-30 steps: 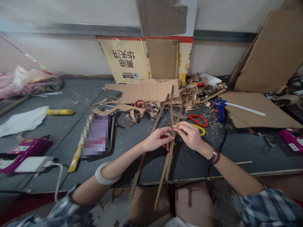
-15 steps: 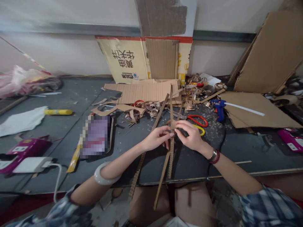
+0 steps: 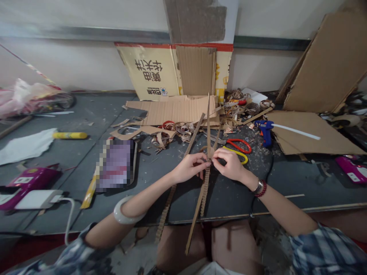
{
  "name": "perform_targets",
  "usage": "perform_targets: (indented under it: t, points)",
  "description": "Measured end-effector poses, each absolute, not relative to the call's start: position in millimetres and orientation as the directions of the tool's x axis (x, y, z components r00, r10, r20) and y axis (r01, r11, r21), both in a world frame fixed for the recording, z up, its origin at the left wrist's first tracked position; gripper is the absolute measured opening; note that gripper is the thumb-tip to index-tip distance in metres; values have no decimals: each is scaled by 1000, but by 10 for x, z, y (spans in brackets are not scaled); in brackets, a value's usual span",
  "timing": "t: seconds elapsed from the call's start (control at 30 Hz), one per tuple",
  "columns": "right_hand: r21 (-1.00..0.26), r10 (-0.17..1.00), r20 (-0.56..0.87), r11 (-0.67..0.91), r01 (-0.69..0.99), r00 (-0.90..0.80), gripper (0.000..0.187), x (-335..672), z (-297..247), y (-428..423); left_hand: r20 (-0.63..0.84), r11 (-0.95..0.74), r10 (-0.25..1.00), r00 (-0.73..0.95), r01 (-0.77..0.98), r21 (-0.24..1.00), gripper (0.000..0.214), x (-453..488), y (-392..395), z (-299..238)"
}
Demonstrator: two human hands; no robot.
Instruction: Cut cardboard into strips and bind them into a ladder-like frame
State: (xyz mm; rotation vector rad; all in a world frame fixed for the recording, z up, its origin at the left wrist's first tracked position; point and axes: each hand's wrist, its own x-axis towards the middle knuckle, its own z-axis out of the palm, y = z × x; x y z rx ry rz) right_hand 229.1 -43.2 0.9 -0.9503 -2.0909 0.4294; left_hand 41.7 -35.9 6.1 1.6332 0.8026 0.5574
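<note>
Near the middle of the table, my left hand point(image 3: 190, 167) pinches a narrow corrugated cardboard strip point(image 3: 205, 191) between thumb and fingers. My right hand point(image 3: 228, 163) grips the same strip just to the right, fingertips pressed together. The strip's upper end points toward the wall and its ridged lower end hangs toward the table's front edge. A second ridged strip point(image 3: 167, 206) lies diagonally under my left wrist. Another flat strip point(image 3: 192, 231) runs below my hands and past the edge. Scissors with red and yellow handles point(image 3: 239, 146) lie beside my right hand.
A blue glue gun point(image 3: 266, 133) with a white glue stick rests at right by a cardboard sheet point(image 3: 309, 133). Curled cardboard scraps point(image 3: 183, 131) lie behind my hands. At left are a pixelated purple item point(image 3: 116, 166), a yellow cutter point(image 3: 70, 135) and a purple power strip point(image 3: 31, 183).
The held strip has turned slightly: its lower end has swung a little left, and its upper end reaches higher. My right fingers have curled in closer.
</note>
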Motion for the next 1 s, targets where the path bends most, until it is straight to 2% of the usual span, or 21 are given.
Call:
perform_targets:
  t: [0.27,0.5,0.77,1.0]
  points:
    - [-612,766,487,642,461,-419,13,2294,12,-427,-61,-127,761,645,240,962,21,413,-362,68]
    - [-592,761,487,648,479,-428,15,2282,-5,-417,-65,-130,764,642,252,959,21,410,-362,68]
    - [-513,738,532,671,535,-416,15,2300,-14,-406,-65,-83,771,634,202,976,21,417,-355,47]
    - [-536,755,503,655,533,-422,10,2312,17,-427,-54,-58,786,616,161,985,23,418,-350,42]
